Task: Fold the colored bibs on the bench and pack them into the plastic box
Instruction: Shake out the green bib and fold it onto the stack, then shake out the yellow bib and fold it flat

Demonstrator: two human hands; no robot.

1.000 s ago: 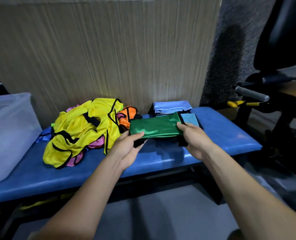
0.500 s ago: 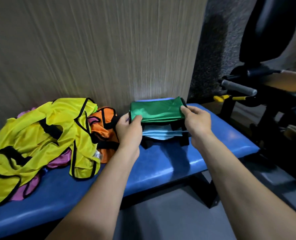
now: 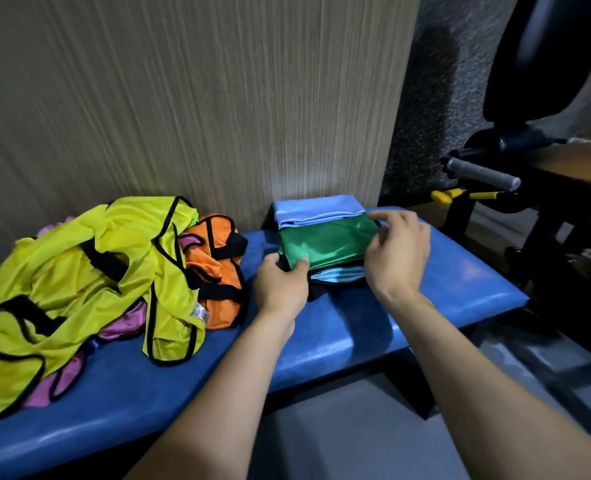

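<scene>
On the desk, our left hand pinches the green bib's near-left corner; our right hand hovers loose over its right end, bib lying left-right.

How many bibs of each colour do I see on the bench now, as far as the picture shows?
Yellow bib: 1
Orange bib: 1
Pink bib: at least 1, mostly hidden
Green bib: 1
Light blue bibs: at least 2
Total: at least 6

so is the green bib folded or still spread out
Folded: the shiny green bib is a compact flat rectangle on the stacked light blue bibs, the left hand pinching its corner, the right hand at its other end.
</scene>
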